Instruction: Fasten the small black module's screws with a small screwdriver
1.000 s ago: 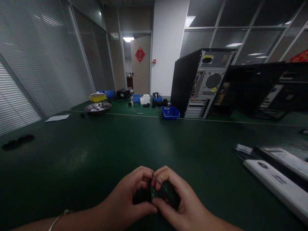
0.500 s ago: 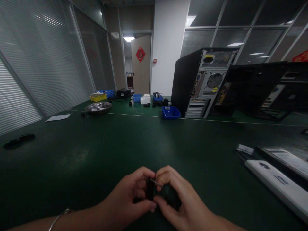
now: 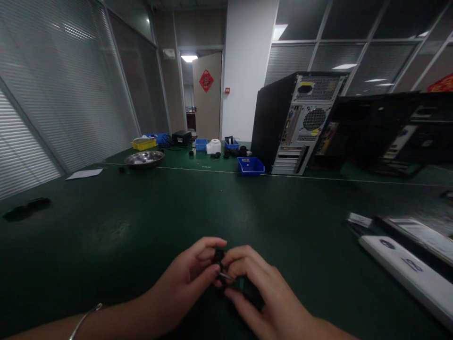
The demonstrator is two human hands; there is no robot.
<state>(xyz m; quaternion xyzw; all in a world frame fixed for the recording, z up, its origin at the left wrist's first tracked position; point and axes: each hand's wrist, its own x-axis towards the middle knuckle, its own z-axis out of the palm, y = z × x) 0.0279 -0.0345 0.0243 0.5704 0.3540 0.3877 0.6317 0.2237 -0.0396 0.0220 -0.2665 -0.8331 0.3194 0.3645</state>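
Note:
Both hands are close together over the near middle of the table. My left hand [image 3: 193,269] is closed, its thumb and fingers around a small black part [image 3: 219,256], too dark and too covered to name. My right hand [image 3: 262,283] has its fingers curled in from the right, the index fingertip against the black part. Under those fingers a thin metal piece [image 3: 226,276] points toward my left thumb; its far end is hidden, so I cannot make out its kind. The right thumb sits lower, apart from the fingers.
The green table [image 3: 159,208] spreads out ahead. To the right lie a white slab-like device [image 3: 406,264] and a hard drive [image 3: 424,231]. Farther back stand a computer tower [image 3: 276,123], a blue bin [image 3: 251,166] and a metal bowl [image 3: 144,159]. Dark objects [image 3: 27,209] lie at left.
My left hand has turned and shifted slightly left and up, its thumb now higher against the part. My right fingers have spread a little. The thin metal piece sits slightly lower.

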